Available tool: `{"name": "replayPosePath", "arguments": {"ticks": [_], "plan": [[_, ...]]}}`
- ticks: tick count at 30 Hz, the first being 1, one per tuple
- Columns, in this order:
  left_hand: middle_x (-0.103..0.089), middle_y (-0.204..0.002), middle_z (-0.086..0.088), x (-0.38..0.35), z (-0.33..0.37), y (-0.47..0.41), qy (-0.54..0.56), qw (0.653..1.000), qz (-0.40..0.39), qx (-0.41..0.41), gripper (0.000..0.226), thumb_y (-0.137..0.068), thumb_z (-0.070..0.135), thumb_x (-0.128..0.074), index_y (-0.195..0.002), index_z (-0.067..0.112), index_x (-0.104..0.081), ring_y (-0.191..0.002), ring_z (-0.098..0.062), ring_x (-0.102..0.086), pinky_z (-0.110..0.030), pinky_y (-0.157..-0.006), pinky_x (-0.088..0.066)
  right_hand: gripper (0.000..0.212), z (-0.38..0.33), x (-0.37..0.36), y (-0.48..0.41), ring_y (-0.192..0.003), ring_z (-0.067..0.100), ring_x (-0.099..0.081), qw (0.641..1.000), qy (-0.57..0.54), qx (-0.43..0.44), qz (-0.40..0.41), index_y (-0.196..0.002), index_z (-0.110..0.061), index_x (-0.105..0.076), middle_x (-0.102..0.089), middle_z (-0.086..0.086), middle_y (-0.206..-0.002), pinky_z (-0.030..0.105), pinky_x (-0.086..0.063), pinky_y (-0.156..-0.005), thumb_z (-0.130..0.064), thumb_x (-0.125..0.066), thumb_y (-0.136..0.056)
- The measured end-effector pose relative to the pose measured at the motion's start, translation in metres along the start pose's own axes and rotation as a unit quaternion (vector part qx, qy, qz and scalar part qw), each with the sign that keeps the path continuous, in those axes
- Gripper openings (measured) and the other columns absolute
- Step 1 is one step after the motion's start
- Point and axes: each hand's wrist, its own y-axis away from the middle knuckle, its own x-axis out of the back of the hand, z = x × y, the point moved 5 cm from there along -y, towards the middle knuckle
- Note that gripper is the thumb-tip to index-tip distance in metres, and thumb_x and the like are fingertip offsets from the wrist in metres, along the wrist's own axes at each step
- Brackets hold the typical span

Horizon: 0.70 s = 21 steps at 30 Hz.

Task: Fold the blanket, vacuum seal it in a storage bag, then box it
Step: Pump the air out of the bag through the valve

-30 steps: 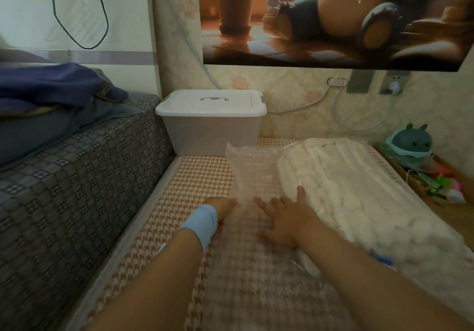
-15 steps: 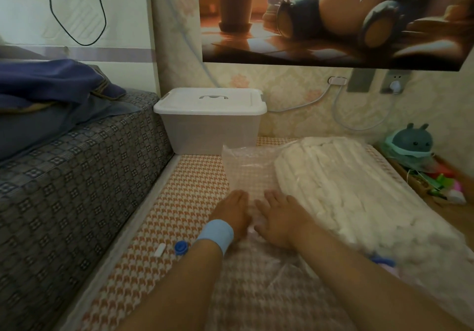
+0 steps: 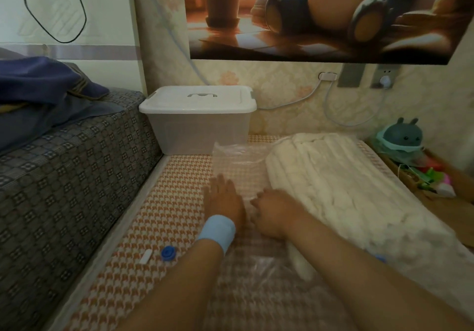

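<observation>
- Fingers of the left hand are laid straight and flat on the clear storage bag, and nothing is gripped by them.
- Fingers of the right hand are bent down onto the same plastic; whether any of it is pinched cannot be told.
- The bag is spread on the patterned mat, with its far edge raised and crumpled just before the box.
- The white blanket is laid as a long folded bundle on the right of the mat, just beside the right hand; whether it is inside the bag cannot be told.
- The box is closed by its white lid and is set against the wall.
- A light blue wristband is worn on the left wrist.
- A blue cap and a small white clip are seen on the mat, left of that arm.
- A bed with a dark blue cloth is placed along the left.
</observation>
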Motion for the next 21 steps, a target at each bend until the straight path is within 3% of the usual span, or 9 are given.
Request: {"name": "replayPosePath", "arguments": {"ticks": [2, 5, 7, 9, 12, 15, 17, 19, 21], "plan": [[0.006, -0.163, -0.001, -0.019, 0.006, 0.008, 0.062, 0.995, -0.016, -0.083, 0.064, -0.099, 0.051, -0.023, -0.155, 0.026, -0.006, -0.15, -0.023, 0.002, -0.047, -0.12, -0.002, 0.048, 0.018, 0.031, 0.013, -0.144, 0.03, -0.029, 0.996, 0.038, -0.025, 0.082, -0.141, -0.023, -0.051, -0.044, 0.007, -0.15, 0.055, -0.014, -0.116, -0.044, -0.036, -0.1], [0.02, -0.16, 0.006, -0.044, -0.015, 0.001, 0.026, 0.995, -0.083, -0.055, 0.072, -0.089, 0.074, -0.013, -0.151, 0.044, 0.008, -0.148, -0.019, 0.018, -0.057, -0.115, 0.01, 0.061, 0.071, 0.041, 0.036, -0.153, 0.034, -0.004, 0.988, 0.041, -0.136, 0.061, -0.156, -0.033, -0.027, -0.012, 0.008, -0.167, 0.072, 0.004, -0.112, -0.057, -0.027, -0.1], [0.022, -0.16, 0.004, -0.043, -0.025, -0.011, 0.01, 0.992, -0.115, -0.043, 0.074, -0.087, 0.078, -0.012, -0.15, 0.046, 0.011, -0.148, -0.02, 0.018, -0.062, -0.113, 0.009, 0.071, 0.096, 0.032, 0.047, -0.153, 0.035, 0.004, 0.983, -0.036, -0.18, 0.009, -0.158, -0.041, -0.009, 0.004, 0.004, -0.168, 0.072, 0.003, -0.114, -0.07, -0.026, -0.095], [0.019, -0.161, 0.003, -0.034, -0.02, -0.019, -0.025, 0.986, -0.161, -0.025, 0.074, -0.087, 0.077, -0.014, -0.15, 0.046, 0.008, -0.148, -0.023, 0.016, -0.066, -0.111, 0.01, 0.081, 0.103, 0.027, 0.05, -0.153, 0.034, 0.007, 0.979, -0.117, -0.169, -0.004, -0.158, -0.043, 0.002, 0.011, 0.0, -0.168, 0.068, 0.0, -0.117, -0.075, -0.031, -0.092], [0.004, -0.163, -0.005, -0.01, 0.018, -0.012, -0.051, 0.989, -0.14, 0.014, 0.068, -0.094, 0.057, -0.029, -0.154, 0.031, -0.012, -0.149, -0.031, 0.005, -0.065, -0.113, 0.007, 0.085, 0.11, 0.034, 0.054, -0.154, 0.029, 0.003, 0.969, -0.196, -0.15, 0.018, -0.159, -0.038, -0.001, 0.01, -0.001, -0.168, 0.059, -0.004, -0.121, -0.071, -0.042, -0.092], [-0.026, -0.156, -0.007, 0.008, 0.079, 0.013, 0.178, 0.982, 0.007, -0.062, 0.051, -0.098, 0.039, -0.035, -0.145, 0.019, -0.035, -0.14, -0.029, -0.029, -0.047, -0.116, -0.022, 0.075, 0.137, 0.042, 0.077, -0.154, 0.02, -0.009, 0.954, -0.235, -0.171, 0.072, -0.159, -0.03, -0.022, 0.0, 0.0, -0.169, 0.04, -0.011, -0.124, -0.065, -0.044, -0.096], [-0.034, -0.151, -0.005, 0.006, 0.097, 0.031, 0.314, 0.944, 0.044, -0.09, 0.048, -0.1, 0.037, -0.032, -0.144, 0.019, -0.036, -0.135, -0.028, -0.038, -0.042, -0.112, -0.031, 0.069, 0.156, 0.035, 0.1, -0.153, 0.02, -0.013, 0.954, -0.202, -0.198, 0.094, -0.156, -0.034, -0.028, -0.008, -0.002, -0.168, 0.046, -0.012, -0.124, -0.067, -0.038, -0.097], [-0.028, -0.156, 0.0, -0.008, 0.097, 0.036, 0.37, 0.926, 0.018, -0.071, 0.05, -0.101, 0.042, -0.03, -0.149, 0.026, -0.029, -0.14, -0.024, -0.032, -0.046, -0.116, -0.024, 0.068, 0.167, 0.019, 0.125, -0.154, 0.023, -0.01, 0.95, -0.188, -0.229, 0.095, -0.155, -0.042, -0.024, -0.008, -0.004, -0.168, 0.056, -0.01, -0.122, -0.073, -0.03, -0.095], [-0.017, -0.161, 0.007, -0.023, 0.092, 0.033, 0.362, 0.93, -0.03, -0.056, 0.052, -0.101, 0.049, -0.026, -0.151, 0.038, -0.017, -0.147, -0.021, -0.019, -0.051, -0.118, -0.011, 0.07, 0.172, 0.001, 0.142, -0.154, 0.023, -0.005, 0.941, -0.222, -0.234, 0.098, -0.155, -0.046, -0.018, -0.006, -0.004, -0.168, 0.056, -0.012, -0.122, -0.076, -0.028, -0.093]]}}
